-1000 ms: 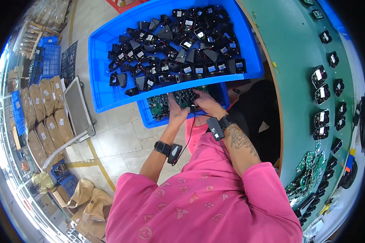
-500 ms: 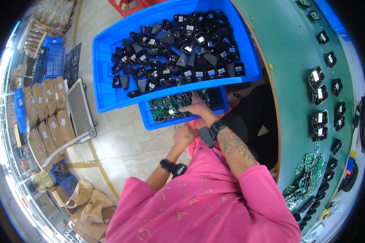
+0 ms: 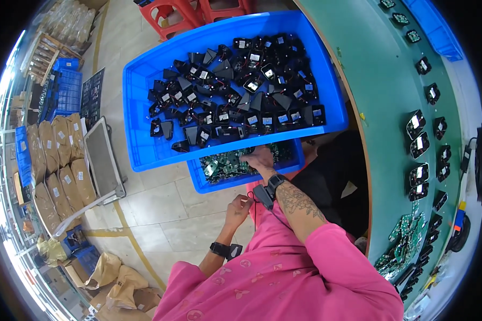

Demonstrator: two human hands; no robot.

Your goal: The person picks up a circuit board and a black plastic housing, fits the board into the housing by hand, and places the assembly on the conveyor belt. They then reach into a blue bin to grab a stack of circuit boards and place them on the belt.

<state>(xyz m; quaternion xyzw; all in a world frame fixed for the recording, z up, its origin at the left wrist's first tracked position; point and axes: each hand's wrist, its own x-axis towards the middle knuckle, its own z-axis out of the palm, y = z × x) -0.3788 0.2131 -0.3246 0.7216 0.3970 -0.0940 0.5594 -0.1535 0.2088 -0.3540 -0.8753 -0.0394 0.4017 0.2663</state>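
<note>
My right hand (image 3: 260,158) reaches into a small blue bin (image 3: 211,186) and lies on a heap of green circuit boards (image 3: 223,165). Its thumb side stretches left, apart from the other fingers, which the large bin's rim partly hides; I make out nothing held. Lower and to the left, my left hand (image 3: 238,207) is closed in front of my body, fingertips pressed together beside a thin black cord loop. Whatever is in them is too small to name. Above the small bin, a large blue bin (image 3: 139,143) holds many black plastic housings (image 3: 235,117) with red and black wires.
A green workbench (image 3: 377,101) runs along the right, carrying rows of black housings and a pile of circuit boards (image 3: 403,241). Red stools (image 3: 183,15) stand beyond the large bin. At left are a trolley (image 3: 103,158), brown paper packages (image 3: 64,140) and blue crates (image 3: 68,88).
Both bins appear lower in the picture as my view shifts. My right hand sits further under the large bin's rim. My left hand has come away from the right wrist, toward the lower left.
</note>
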